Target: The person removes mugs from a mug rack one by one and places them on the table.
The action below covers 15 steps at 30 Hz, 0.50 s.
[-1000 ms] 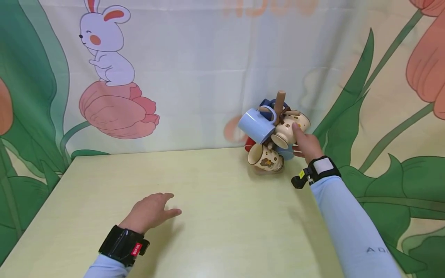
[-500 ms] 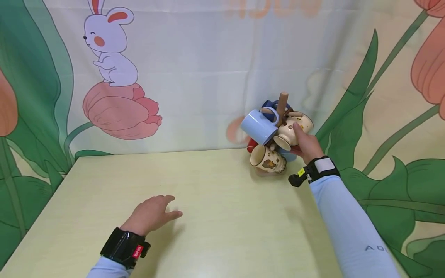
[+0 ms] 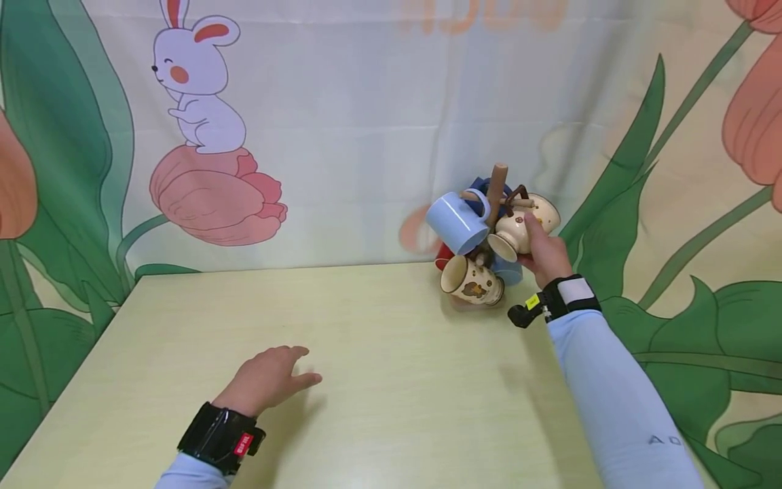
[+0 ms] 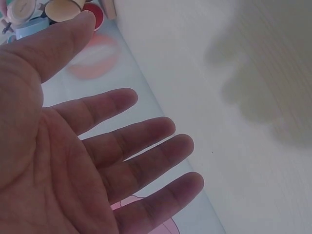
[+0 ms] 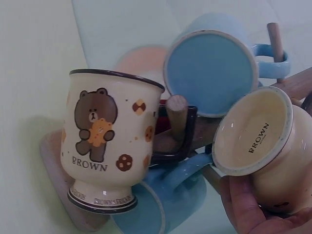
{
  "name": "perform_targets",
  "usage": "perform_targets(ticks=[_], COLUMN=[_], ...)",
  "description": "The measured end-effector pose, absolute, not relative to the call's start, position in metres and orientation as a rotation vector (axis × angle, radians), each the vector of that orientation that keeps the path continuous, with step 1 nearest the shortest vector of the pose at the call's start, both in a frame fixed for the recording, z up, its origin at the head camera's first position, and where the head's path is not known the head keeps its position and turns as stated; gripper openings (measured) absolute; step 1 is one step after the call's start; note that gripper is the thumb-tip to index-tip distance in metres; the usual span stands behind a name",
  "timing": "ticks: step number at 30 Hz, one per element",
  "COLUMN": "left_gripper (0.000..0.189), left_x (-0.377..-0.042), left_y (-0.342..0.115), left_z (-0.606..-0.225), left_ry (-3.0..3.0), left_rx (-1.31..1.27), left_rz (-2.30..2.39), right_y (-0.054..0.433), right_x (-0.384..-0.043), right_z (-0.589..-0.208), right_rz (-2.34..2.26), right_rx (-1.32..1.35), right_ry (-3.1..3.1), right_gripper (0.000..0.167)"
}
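My right hand (image 3: 546, 255) grips a cream footed mug (image 3: 512, 233) at the right of a wooden mug tree (image 3: 497, 183). The thumb lies on the mug's body, and fingers (image 5: 241, 200) show below its foot in the right wrist view. The mug's dark brown handle (image 3: 519, 193) is at a peg. A light-blue mug (image 3: 457, 223) hangs to its left, and another cream mug with a bear print (image 5: 105, 126) hangs lower. My left hand (image 3: 265, 379) hovers over the table with fingers spread, holding nothing.
A navy mug (image 3: 481, 185), a red mug (image 3: 443, 256) and a lower blue mug (image 3: 507, 272) are also on the tree. The pale table (image 3: 366, 339) meets a printed cloth backdrop (image 3: 342, 136) just behind the tree.
My right hand has shifted the cream mug slightly right, outward from the post. More of its brown handle and the peg shows now. The left hand has kept its pose; the view has shifted slightly.
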<state>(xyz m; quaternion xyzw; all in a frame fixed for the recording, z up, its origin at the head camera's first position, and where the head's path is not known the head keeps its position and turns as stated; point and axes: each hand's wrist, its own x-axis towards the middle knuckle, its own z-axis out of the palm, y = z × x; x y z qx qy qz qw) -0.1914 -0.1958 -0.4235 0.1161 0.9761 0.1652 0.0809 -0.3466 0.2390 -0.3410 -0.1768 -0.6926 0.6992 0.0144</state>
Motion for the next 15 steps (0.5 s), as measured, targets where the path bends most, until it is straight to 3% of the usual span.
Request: perform_targets(ticks=[15], left_gripper=[0.063], left_x=[-0.191], left_y=[-0.185], left_z=[-0.422], left_ry=[2.905], left_rx=[0.370], left_rz=[0.505], right_y=[0.253], right_x=[-0.327], right_z=[-0.336], right_rz=[2.174], right_rx=[-0.558], right_ry=[-2.095], right_gripper=[0.085])
